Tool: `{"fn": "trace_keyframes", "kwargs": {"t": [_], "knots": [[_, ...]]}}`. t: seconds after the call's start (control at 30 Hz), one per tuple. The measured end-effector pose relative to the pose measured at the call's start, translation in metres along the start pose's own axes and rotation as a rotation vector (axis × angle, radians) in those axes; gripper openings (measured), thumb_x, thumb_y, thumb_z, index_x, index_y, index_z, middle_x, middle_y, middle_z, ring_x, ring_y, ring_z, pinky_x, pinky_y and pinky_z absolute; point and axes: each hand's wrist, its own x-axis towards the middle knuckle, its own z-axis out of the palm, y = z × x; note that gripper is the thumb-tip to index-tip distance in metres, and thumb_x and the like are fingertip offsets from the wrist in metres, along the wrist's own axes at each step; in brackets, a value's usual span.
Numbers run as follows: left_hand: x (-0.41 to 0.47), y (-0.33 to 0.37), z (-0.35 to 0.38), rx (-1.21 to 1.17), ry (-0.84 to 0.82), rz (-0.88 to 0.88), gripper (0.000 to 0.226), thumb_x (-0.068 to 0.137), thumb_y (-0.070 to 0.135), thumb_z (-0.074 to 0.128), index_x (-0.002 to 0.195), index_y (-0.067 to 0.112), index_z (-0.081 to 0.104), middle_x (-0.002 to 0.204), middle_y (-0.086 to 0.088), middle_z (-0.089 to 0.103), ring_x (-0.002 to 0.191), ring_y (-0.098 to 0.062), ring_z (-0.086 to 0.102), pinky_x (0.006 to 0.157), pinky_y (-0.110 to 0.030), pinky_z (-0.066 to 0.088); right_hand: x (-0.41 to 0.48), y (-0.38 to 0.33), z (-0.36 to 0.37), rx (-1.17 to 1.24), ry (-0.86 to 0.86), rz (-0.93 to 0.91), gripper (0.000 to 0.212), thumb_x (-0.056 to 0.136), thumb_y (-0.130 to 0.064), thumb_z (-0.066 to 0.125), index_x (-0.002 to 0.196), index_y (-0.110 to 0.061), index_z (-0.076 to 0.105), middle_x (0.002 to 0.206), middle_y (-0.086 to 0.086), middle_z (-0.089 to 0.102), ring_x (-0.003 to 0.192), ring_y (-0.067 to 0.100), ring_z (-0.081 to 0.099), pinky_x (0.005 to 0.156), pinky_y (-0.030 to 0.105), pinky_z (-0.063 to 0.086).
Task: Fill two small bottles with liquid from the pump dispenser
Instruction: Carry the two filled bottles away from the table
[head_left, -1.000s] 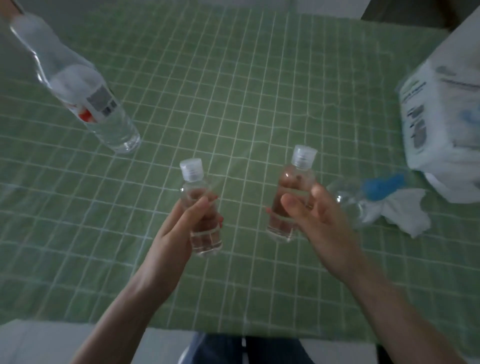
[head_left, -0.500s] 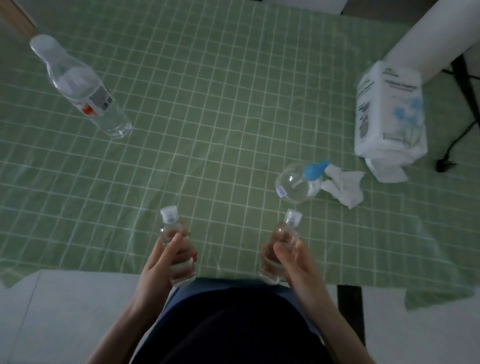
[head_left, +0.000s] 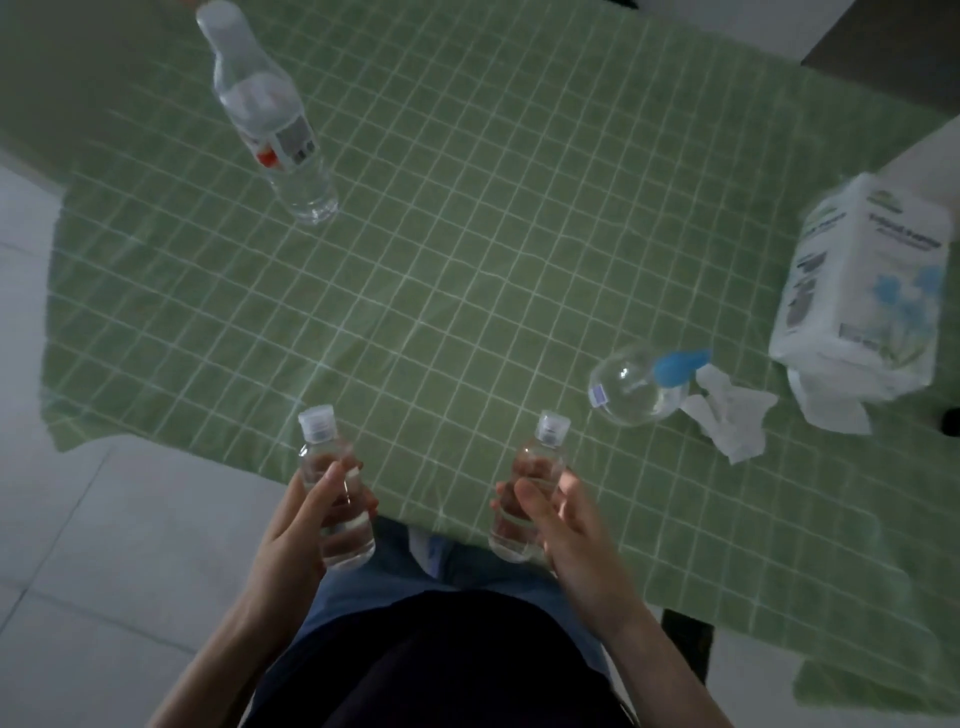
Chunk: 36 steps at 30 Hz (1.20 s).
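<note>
Drawn back: left hand (head_left: 291, 535) grips left bottle (head_left: 347, 540), right hand (head_left: 576, 535) right bottle (head_left: 540, 460).

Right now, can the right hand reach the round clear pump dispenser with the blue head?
Probably yes: only green checked cloth lies between the right hand and the pump dispenser. But that hand grips a small clear capped bottle, so it likely must set it down first.

One view only, worn on the head, looking steeply down and forward over the person's lap. Nearest the lens, at lower centre, the left hand (head_left: 304, 525) grips the left small clear plastic bottle (head_left: 353, 545), the right hand (head_left: 569, 530) the right small clear plastic bottle (head_left: 540, 457). The green checked tablecloth (head_left: 467, 260) fills the middle and top, its grid bowed by the wide angle.
</note>
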Motion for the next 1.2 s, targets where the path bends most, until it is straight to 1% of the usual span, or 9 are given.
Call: {"fn": "trace_keyframes", "kwargs": {"t": [0.17,0.3,0.4,0.5,0.6,0.77,0.93,1.07,1.2], "knots": [[-0.008,0.001,-0.014,-0.101,0.044,0.029,0.025,0.077,0.039,0.050,0.095,0.029,0.065,0.072,0.000,0.060,0.067,-0.015,0.055,0.065,-0.032,0.043,0.007,-0.006,0.014,-0.070,-0.087,-0.026,0.040,0.074,-0.041,0.066,0.109,-0.023,0.063,0.096,-0.002,0.075,0.093,0.013,0.072,0.073,0.022,0.056],[-0.010,0.004,-0.033,-0.144,0.065,0.051,0.023,0.078,0.039,0.050,0.087,0.034,0.070,0.072,0.000,0.060,0.065,-0.013,0.057,0.057,-0.024,0.048,0.013,-0.008,0.031,-0.130,-0.130,-0.043,0.038,0.074,-0.042,0.066,0.108,-0.025,0.064,0.096,-0.002,0.074,0.094,0.013,0.072,0.074,0.022,0.056],[-0.011,0.006,-0.052,-0.152,0.083,0.070,0.022,0.078,0.040,0.050,0.088,0.035,0.070,0.071,0.002,0.062,0.066,-0.012,0.061,0.059,-0.026,0.049,0.019,-0.006,0.050,-0.180,-0.150,-0.045,0.036,0.074,-0.041,0.066,0.107,-0.027,0.064,0.095,-0.003,0.075,0.094,0.014,0.071,0.076,0.024,0.056],[-0.009,0.012,-0.080,-0.148,0.112,0.074,0.022,0.077,0.042,0.051,0.088,0.036,0.069,0.072,0.001,0.064,0.067,-0.012,0.063,0.059,-0.028,0.050,0.024,-0.004,0.079,-0.219,-0.167,-0.045,0.033,0.076,-0.041,0.066,0.107,-0.029,0.065,0.098,0.000,0.075,0.095,0.014,0.072,0.075,0.020,0.055],[-0.004,0.021,-0.114,-0.142,0.108,0.079,0.022,0.077,0.043,0.051,0.088,0.036,0.068,0.072,0.001,0.064,0.065,-0.013,0.061,0.058,-0.029,0.049,0.027,0.000,0.115,-0.244,-0.170,-0.055,0.034,0.075,-0.042,0.066,0.108,-0.030,0.065,0.098,-0.002,0.075,0.095,0.012,0.072,0.075,0.021,0.055],[0.000,0.035,-0.182,-0.153,0.115,0.112,0.021,0.076,0.043,0.053,0.086,0.033,0.068,0.067,0.003,0.063,0.060,-0.008,0.061,0.054,-0.022,0.051,0.029,0.008,0.191,-0.239,-0.220,-0.051,0.037,0.073,-0.035,0.064,0.108,-0.020,0.062,0.095,0.002,0.072,0.086,0.009,0.071,0.070,0.020,0.056],[-0.007,0.053,-0.259,-0.189,0.116,0.138,0.022,0.076,0.044,0.055,0.090,0.032,0.067,0.068,0.004,0.061,0.066,-0.010,0.062,0.059,-0.025,0.048,0.027,0.020,0.277,-0.222,-0.256,-0.047,0.040,0.073,-0.029,0.062,0.109,-0.014,0.060,0.094,0.005,0.070,0.088,0.017,0.068,0.076,0.030,0.058],[-0.022,0.067,-0.316,-0.198,0.136,0.142,0.019,0.076,0.048,0.061,0.087,0.035,0.068,0.069,0.003,0.062,0.066,-0.012,0.062,0.058,-0.025,0.049,0.029,0.038,0.336,-0.198,-0.278,-0.042,0.034,0.072,-0.026,0.064,0.103,-0.014,0.061,0.089,0.005,0.072,0.075,0.013,0.071,0.063,0.022,0.056],[-0.037,0.072,-0.363,-0.205,0.205,0.118,0.026,0.076,0.052,0.063,0.090,0.031,0.066,0.072,0.000,0.063,0.064,-0.015,0.060,0.058,-0.027,0.049,0.033,0.053,0.385,-0.245,-0.350,-0.035,0.039,0.065,-0.035,0.071,0.100,-0.019,0.065,0.086,0.003,0.075,0.076,0.013,0.073,0.064,0.022,0.057]]}}
